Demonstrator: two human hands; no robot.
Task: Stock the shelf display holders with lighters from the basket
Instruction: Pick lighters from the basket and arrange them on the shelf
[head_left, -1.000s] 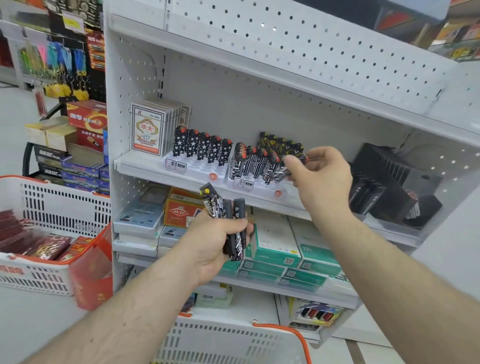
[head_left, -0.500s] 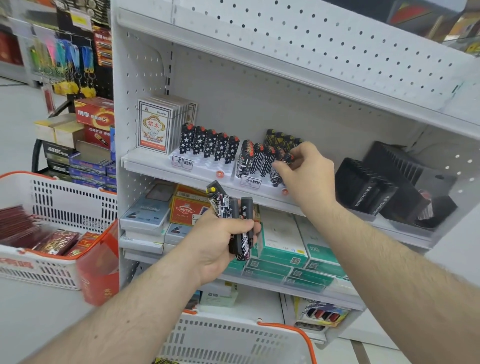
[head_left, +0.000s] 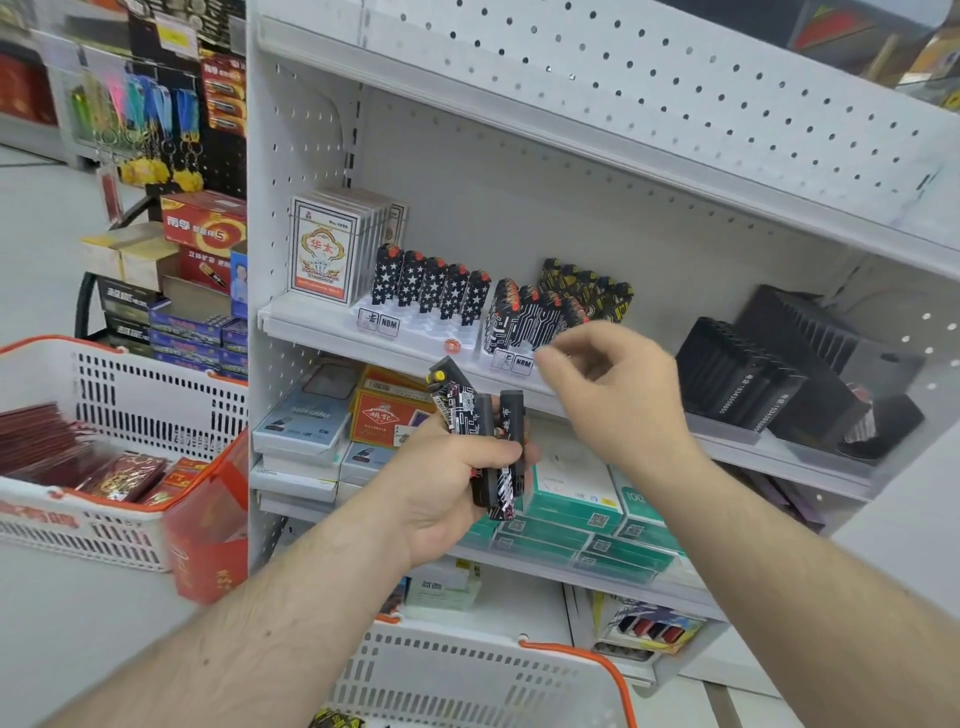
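left grip (head_left: 441, 478) clenches black lighters (head_left: 488, 441) with white circuit patterns; right grip (head_left: 618, 384) hovers empty, fingers loosely curled, blurred.

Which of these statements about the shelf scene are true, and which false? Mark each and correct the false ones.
1. The left hand grips several lighters. True.
2. The right hand holds a lighter. False: it holds nothing.
3. Star-patterned lighters stand on the shelf beside the card packs. True.
4. The basket sits on the top shelf. False: it is below the hands.
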